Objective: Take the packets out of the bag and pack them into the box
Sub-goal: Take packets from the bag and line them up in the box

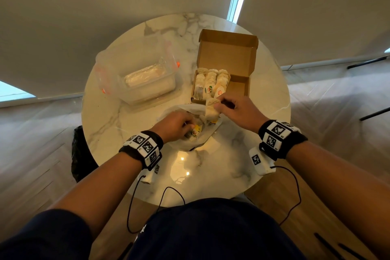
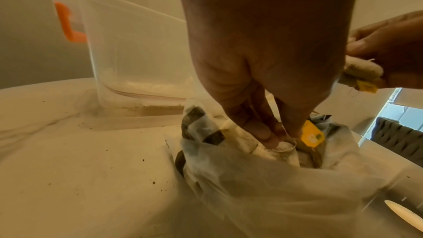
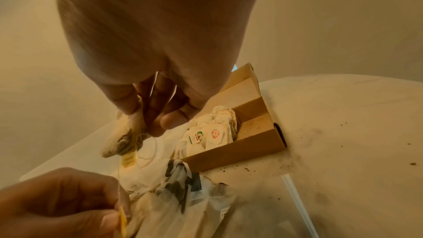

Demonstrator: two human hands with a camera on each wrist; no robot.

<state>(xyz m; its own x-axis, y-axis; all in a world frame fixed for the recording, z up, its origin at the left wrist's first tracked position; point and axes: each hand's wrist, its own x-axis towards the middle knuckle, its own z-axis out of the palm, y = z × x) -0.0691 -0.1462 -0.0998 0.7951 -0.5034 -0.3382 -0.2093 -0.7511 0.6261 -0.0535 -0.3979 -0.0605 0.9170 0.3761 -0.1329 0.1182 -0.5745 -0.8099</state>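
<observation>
A thin white plastic bag (image 1: 207, 137) lies crumpled on the table in front of me, with tea-bag packets inside. My left hand (image 1: 188, 127) reaches into its mouth and pinches a thin packet string (image 2: 287, 133) beside a yellow tag (image 2: 312, 136). Just past the bag, my right hand (image 1: 219, 103) grips a bunch of packets (image 1: 211, 110) by their tops, lifted above the bag with tags dangling (image 3: 128, 158). The brown cardboard box (image 1: 240, 87) stands open behind, lid up. Rows of packets (image 1: 211, 82) fill its left part; its right part is bare.
A clear plastic container (image 1: 147, 82) with orange clips stands at the back left of the round marble table (image 1: 118, 133). Dark crumbs (image 3: 341, 146) speckle the tabletop near the box. A black bag (image 1: 82, 154) sits on the floor at the left. Wrist cables hang at the near edge.
</observation>
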